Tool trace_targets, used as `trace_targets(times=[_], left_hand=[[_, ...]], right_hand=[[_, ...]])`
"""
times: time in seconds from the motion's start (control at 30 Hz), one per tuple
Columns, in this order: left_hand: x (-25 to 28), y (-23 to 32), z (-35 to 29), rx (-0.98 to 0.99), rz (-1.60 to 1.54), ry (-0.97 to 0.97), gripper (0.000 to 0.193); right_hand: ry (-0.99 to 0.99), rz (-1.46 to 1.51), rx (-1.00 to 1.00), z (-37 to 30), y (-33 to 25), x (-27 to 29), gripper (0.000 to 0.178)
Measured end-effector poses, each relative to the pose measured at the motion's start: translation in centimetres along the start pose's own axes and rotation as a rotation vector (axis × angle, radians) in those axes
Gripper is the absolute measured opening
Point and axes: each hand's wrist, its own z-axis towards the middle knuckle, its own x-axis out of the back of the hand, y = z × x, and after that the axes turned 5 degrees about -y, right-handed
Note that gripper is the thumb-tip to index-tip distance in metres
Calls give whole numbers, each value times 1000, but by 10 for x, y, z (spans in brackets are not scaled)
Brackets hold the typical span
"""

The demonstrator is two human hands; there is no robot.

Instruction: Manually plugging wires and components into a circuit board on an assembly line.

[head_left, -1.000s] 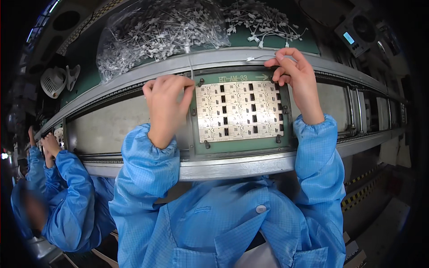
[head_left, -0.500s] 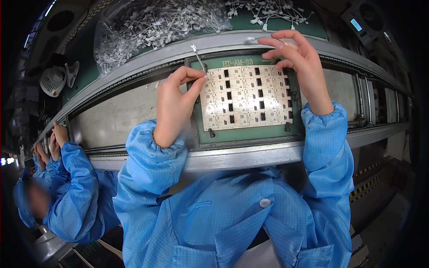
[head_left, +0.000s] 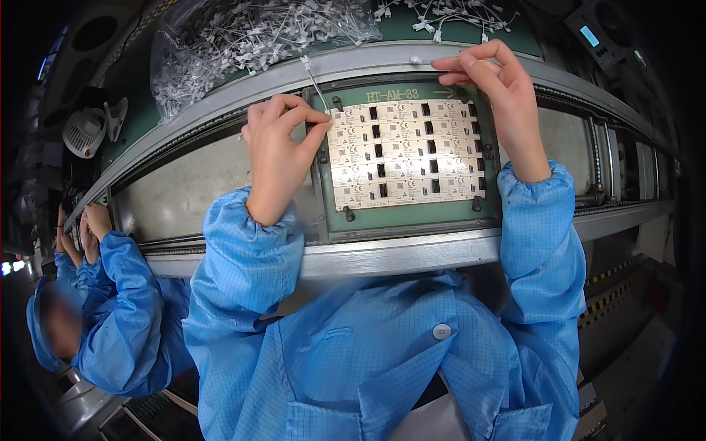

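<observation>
Left hand [head_left: 279, 151]: I'm seeing thumb and index fingers pinching the lower end of a short white cable [head_left: 316, 86]. It's leaning up and slightly left out of the grip, its free white connector [head_left: 306, 63] sitting over the far metal rail [head_left: 375, 55]. Those fingertips are resting at the upper-left corner of the board panel [head_left: 404, 170]; I can't tell from here whether the gripped end is touching a board.

Right hand [head_left: 507, 95]: thumb and index fingers are grasping a second cable [head_left: 434, 62]. It's sticking out to the left of the fingertips, white plug [head_left: 416, 60] leading, also over the far rail. This hand is hanging beyond the panel's upper-right corner, apart from the boards. I'm not getting a clear look at its curled fingers.

The panel is lying flat in a green fixture [head_left: 412, 215], between the two hands and nearer to me, black parts standing in columns across it. Black clips [head_left: 348, 214] are sitting around its edge.

Beyond the rail, a clear bag [head_left: 257, 44] of cables is lying on the green bench [head_left: 412, 35], loose cables [head_left: 471, 13] spreading to its right.
</observation>
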Motion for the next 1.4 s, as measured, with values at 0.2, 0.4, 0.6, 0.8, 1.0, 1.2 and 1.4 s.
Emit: trace_targets(times=[0.2, 0.4, 0.6, 0.8, 1.0, 1.2, 1.4], left_hand=[[1, 1, 1, -2, 24, -14, 9], [12, 12, 0, -115, 151, -37, 14], [31, 20, 8, -174, 227, -195, 17], [4, 48, 109, -337, 117, -115, 20], [-55, 54, 206, -365, 246, 46, 30], [-65, 48, 236, -366, 430, -35, 39], [-47, 10, 246, -369, 605, -19, 32]], right_hand=[[73, -18, 2, 0, 0, 6, 12], [130, 5, 52, 0, -8, 7, 10], [207, 12, 156, 0, -17, 12, 13], [96, 40, 85, -1, -1, 5, 8], [130, -250, 86, 3, 1, 3, 9], [140, -324, 58, 3, -5, 11, 10], [119, -302, 114, 2, -13, 7, 10]])
